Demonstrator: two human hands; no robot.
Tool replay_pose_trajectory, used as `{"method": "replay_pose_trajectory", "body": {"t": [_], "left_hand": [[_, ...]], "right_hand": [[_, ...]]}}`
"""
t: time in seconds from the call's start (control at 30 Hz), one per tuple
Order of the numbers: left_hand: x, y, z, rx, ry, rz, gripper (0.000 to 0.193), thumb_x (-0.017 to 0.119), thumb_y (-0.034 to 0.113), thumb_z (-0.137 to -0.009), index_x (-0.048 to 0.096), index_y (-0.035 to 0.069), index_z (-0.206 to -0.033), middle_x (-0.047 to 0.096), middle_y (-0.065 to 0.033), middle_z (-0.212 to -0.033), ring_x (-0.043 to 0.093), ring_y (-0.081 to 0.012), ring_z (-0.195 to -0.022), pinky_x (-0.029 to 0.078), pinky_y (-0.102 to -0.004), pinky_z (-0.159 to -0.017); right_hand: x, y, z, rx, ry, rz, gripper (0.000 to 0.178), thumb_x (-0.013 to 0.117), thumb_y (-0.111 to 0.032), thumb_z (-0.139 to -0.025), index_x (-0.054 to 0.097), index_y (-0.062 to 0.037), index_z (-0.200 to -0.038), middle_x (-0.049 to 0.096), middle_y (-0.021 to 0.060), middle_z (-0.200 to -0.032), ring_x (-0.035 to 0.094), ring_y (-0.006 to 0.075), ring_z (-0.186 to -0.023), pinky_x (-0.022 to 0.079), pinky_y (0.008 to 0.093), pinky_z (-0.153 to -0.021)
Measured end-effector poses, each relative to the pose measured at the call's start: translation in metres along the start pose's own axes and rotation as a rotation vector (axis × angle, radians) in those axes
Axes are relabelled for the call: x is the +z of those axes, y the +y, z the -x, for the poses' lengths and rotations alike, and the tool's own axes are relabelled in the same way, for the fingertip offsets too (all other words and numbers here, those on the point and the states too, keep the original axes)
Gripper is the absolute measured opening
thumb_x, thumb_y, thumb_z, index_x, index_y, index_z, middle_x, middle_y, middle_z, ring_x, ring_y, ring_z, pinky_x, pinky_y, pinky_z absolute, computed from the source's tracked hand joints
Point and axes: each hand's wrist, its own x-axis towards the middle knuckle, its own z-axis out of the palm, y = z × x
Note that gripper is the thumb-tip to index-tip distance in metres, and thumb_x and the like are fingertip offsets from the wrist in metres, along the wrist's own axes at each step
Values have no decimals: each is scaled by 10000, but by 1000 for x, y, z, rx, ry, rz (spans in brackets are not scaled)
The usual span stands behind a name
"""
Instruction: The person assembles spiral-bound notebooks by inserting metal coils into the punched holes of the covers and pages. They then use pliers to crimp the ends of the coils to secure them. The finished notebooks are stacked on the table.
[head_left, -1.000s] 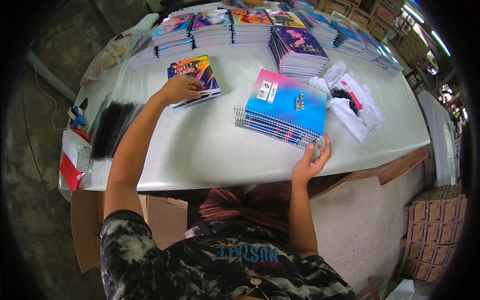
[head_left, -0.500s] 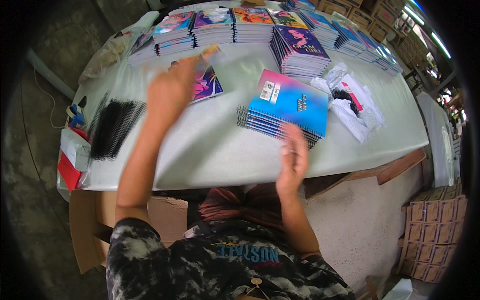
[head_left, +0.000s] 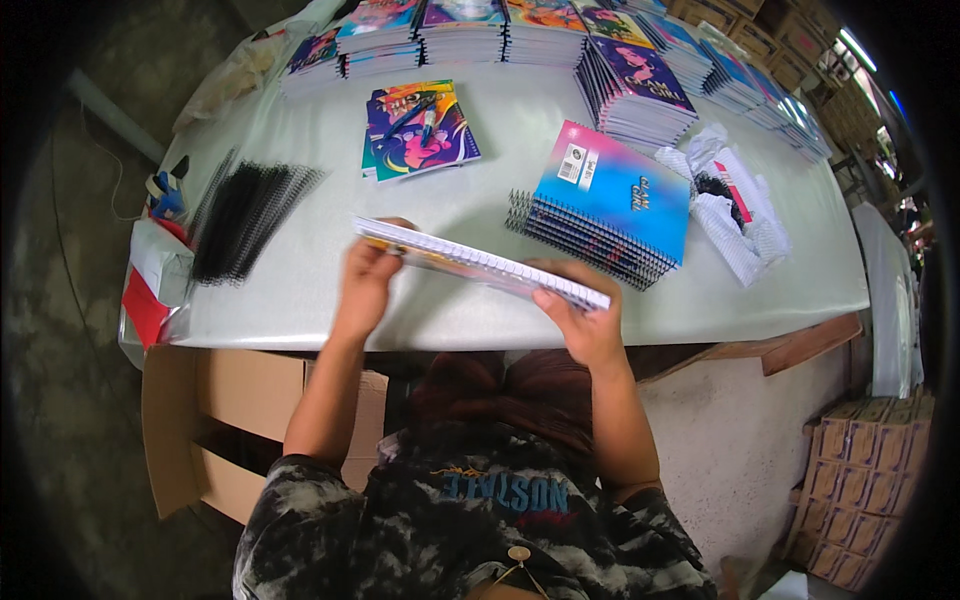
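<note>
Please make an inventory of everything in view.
Paper booklet: one, white-edged, between hands
Illustrated paper pile: one, purple-orange, left of centre
Wire-bound notebook stack: one, blue-pink, right of centre
Illustrated notebook stacks: several, multicoloured, far edge
Wire coils: many, black, table left
Crumpled wrapping: one, white, table right
Cardboard boxes: many, brown, lower right
Open carton: one, brown, lower left
Covered table: one, white, centre
Left hand: one, booklet's left
Right hand: one, booklet's right

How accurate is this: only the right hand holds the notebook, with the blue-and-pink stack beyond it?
Wrong on the hands: the head view shows the left hand gripping the notebook too, opposite the right hand. The blue-and-pink stack does lie beyond it.
</note>
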Motion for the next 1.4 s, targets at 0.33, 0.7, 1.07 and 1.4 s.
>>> {"method": "replay_pose_trajectory", "body": {"t": [0.33,0.7,1.07,1.4], "left_hand": [[-13,-27,-5,167,-44,-1112,314,574,8,-755,566,46,-1066,595,-164,-1040,571,-298,-991,430,-360,-867],[-178,-34,7,9,561,-1445,224,577,263,-839,567,78,-964,570,-112,-971,532,-305,-953,419,-444,-796],[-163,-20,-4,70,449,-1632,238,587,295,-834,574,90,-953,579,-82,-934,541,-295,-930,422,-422,-780],[-184,-9,-23,248,851,-1373,215,527,258,-890,575,85,-1008,605,-111,-956,577,-327,-862,459,-414,-718]], "right_hand": [[-27,16,-8,48,-45,67,294,626,15,-818,602,30,-1111,641,108,-1078,588,123,-942,463,263,-865],[-35,24,-19,39,13,70,298,607,15,-832,594,39,-1128,645,88,-1065,582,96,-913,460,233,-844],[-35,22,-15,47,11,89,314,615,16,-823,590,37,-1136,637,91,-1081,576,108,-952,443,242,-881],[-31,26,-7,129,7,-72,329,620,49,-812,588,29,-1139,633,94,-1090,589,103,-924,485,246,-844]]}}
